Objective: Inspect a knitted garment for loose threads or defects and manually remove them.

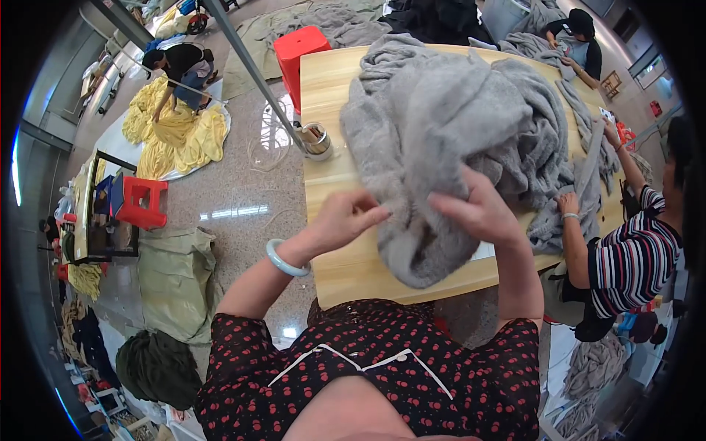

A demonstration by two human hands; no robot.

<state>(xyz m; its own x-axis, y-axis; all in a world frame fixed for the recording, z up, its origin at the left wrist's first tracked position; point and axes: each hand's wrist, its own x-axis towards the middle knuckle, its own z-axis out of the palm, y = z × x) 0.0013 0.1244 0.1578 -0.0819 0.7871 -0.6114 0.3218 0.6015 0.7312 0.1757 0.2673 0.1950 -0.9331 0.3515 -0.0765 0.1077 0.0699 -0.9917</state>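
Note:
Soft grey knitted cloth (448,110) lies heaped on the wooden table in front of me. One part of it is bunched up and blurred by motion, with a rounded fold hanging by the near table edge. My right hand (485,209) grips this cloth at its right side, thumb pointing left and fingers partly hidden in the folds. At the cloth's left edge is my left hand (346,220), its thumb and bent forefinger apart, seemingly around nothing. A pale bangle (285,259) circles my left wrist.
A can of tools (316,141) stands on the left table edge (323,257), near a red stool (300,51). To the right, a person in a striped shirt (625,264) handles grey cloth; another person (581,44) works beyond. On the left, someone bends over yellow cloth (176,132).

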